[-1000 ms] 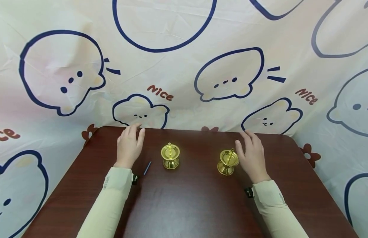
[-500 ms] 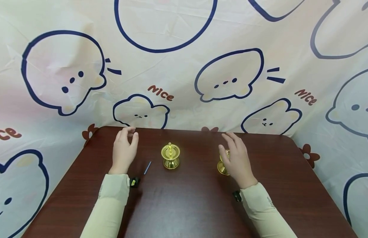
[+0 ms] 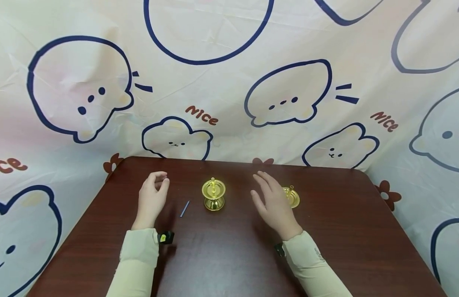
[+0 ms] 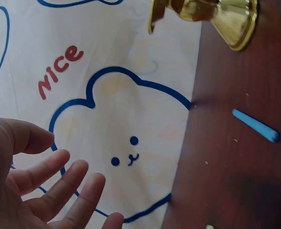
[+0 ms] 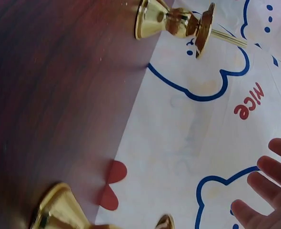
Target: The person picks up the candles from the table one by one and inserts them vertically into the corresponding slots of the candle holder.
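Two small brass candle holders stand on a dark wooden table (image 3: pixel 229 255). The left holder (image 3: pixel 213 194) (image 4: pixel 216 12) (image 5: pixel 174 21) is upright at the centre. My right hand (image 3: pixel 264 192) half hides the right holder (image 3: pixel 293 197) (image 5: pixel 59 210). That hand hovers between the two holders with straight, spread fingers (image 5: pixel 269 191) and holds nothing. My left hand (image 3: pixel 155 185) floats left of the centre holder, fingers (image 4: pixel 55 186) loosely curled, empty. A thin blue stick (image 3: pixel 184 208) (image 4: pixel 255 125) lies on the table between my left hand and the left holder.
A white cloth (image 3: pixel 229 82) printed with blue cartoon outlines hangs right behind the table's far edge. Both forearms wear pale sleeves, each with a small black device at the wrist (image 3: pixel 165 237). The table's corners are rounded.
My right hand has swept left, from the right side of the right holder to the gap between the two holders. My left hand has drawn back toward me and its fingers have curled a little.
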Action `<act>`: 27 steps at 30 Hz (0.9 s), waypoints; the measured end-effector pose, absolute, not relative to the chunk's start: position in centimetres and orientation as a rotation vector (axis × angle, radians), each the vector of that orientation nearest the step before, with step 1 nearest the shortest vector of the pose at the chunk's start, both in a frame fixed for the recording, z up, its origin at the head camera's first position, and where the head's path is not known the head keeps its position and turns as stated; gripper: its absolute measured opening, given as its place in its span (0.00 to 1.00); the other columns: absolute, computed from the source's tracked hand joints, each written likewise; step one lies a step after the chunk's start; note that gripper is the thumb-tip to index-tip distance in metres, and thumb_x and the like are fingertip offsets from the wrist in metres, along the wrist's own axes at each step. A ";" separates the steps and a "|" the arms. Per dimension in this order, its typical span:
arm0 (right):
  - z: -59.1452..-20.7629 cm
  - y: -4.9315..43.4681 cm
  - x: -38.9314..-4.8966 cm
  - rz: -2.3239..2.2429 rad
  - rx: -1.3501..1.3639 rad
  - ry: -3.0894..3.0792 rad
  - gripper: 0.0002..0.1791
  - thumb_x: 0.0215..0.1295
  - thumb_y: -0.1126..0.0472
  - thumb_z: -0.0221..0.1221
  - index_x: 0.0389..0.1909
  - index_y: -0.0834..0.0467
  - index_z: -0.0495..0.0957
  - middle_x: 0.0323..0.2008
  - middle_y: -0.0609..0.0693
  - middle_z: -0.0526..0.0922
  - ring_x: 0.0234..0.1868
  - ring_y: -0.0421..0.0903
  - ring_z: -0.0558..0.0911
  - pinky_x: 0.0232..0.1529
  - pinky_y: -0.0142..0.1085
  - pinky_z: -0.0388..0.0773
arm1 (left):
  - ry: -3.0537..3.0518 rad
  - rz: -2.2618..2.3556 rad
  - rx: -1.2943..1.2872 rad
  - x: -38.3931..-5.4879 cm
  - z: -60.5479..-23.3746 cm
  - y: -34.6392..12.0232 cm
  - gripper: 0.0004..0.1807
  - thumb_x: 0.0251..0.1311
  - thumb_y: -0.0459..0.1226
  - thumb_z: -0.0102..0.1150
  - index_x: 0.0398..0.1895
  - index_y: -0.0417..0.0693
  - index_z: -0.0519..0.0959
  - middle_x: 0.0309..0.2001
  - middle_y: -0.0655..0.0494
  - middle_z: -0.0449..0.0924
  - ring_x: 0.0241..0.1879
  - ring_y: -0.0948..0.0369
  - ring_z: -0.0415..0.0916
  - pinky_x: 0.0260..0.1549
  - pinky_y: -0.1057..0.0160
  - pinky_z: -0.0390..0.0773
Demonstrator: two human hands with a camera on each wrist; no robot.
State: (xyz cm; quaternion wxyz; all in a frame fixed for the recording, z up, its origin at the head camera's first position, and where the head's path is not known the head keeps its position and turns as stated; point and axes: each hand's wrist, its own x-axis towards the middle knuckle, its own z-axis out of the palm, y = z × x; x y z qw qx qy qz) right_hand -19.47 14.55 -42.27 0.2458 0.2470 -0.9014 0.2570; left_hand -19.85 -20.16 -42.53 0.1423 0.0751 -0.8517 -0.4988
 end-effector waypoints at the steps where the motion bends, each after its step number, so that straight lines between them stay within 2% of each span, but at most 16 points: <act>1: -42.3 14.4 -19.5 0.697 0.681 -2.471 0.26 0.72 0.56 0.59 0.67 0.62 0.73 0.68 0.59 0.72 0.69 0.57 0.71 0.69 0.53 0.68 | -2.469 -1.441 0.223 -19.8 -42.7 -20.2 0.20 0.78 0.41 0.47 0.65 0.41 0.71 0.62 0.41 0.73 0.60 0.45 0.73 0.55 0.44 0.74; 11: -43.0 13.1 -20.3 0.666 0.753 -2.598 0.28 0.74 0.53 0.58 0.69 0.61 0.71 0.70 0.58 0.71 0.72 0.56 0.68 0.71 0.50 0.64 | -2.606 -1.383 0.323 -19.1 -43.7 -21.4 0.23 0.79 0.44 0.43 0.68 0.40 0.69 0.63 0.38 0.73 0.60 0.43 0.74 0.53 0.43 0.77; 19: -43.6 12.0 -20.4 0.621 0.827 -2.667 0.30 0.76 0.50 0.55 0.73 0.60 0.67 0.73 0.57 0.67 0.75 0.55 0.64 0.73 0.50 0.61 | -2.724 -1.249 0.368 -18.8 -44.4 -22.4 0.23 0.78 0.44 0.43 0.66 0.37 0.69 0.60 0.35 0.75 0.60 0.41 0.73 0.55 0.39 0.72; 27: -44.2 10.8 -20.4 0.583 0.906 -2.702 0.33 0.77 0.48 0.53 0.75 0.61 0.64 0.75 0.56 0.65 0.76 0.55 0.61 0.74 0.50 0.58 | -2.878 -1.153 0.375 -18.9 -44.8 -22.6 0.25 0.77 0.44 0.44 0.65 0.33 0.69 0.58 0.32 0.75 0.53 0.39 0.75 0.48 0.40 0.75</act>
